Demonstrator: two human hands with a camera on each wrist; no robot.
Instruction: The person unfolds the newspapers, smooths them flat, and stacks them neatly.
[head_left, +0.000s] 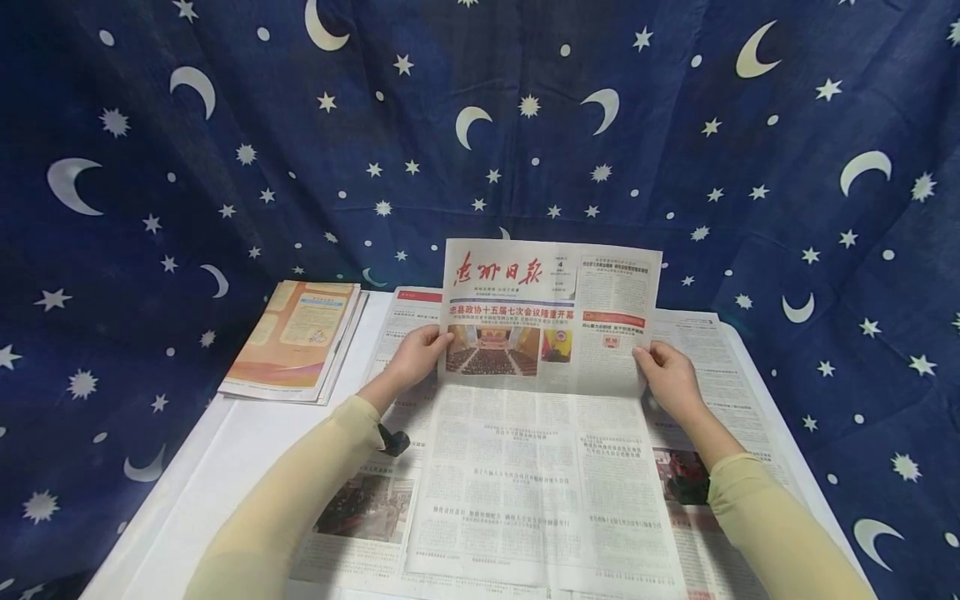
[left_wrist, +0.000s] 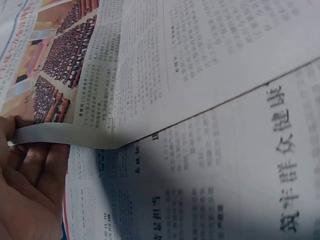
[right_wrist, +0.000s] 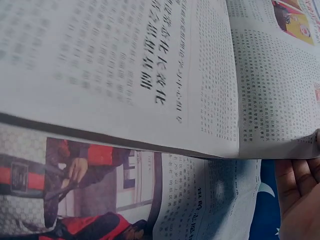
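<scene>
A newspaper point(head_left: 517, 417) with red title characters is held up at its sides, its upper part raised and its lower part lying on other sheets. My left hand point(head_left: 416, 358) pinches its left edge beside the photo of a meeting hall, thumb in front and fingers behind. On the opposite edge, my right hand point(head_left: 669, 375) pinches the paper in the same way. In the left wrist view, the left hand point(left_wrist: 30, 185) has its fingers under the lifted edge. Fingers of the right hand point(right_wrist: 302, 195) show beneath the page at the right wrist view's edge.
Opened newspaper sheets point(head_left: 360, 521) lie underneath on a white table point(head_left: 180, 492). A stack of booklets point(head_left: 292, 342) with an orange cover sits at the back left. Behind the table hangs a dark blue curtain point(head_left: 420, 108) with moons and stars.
</scene>
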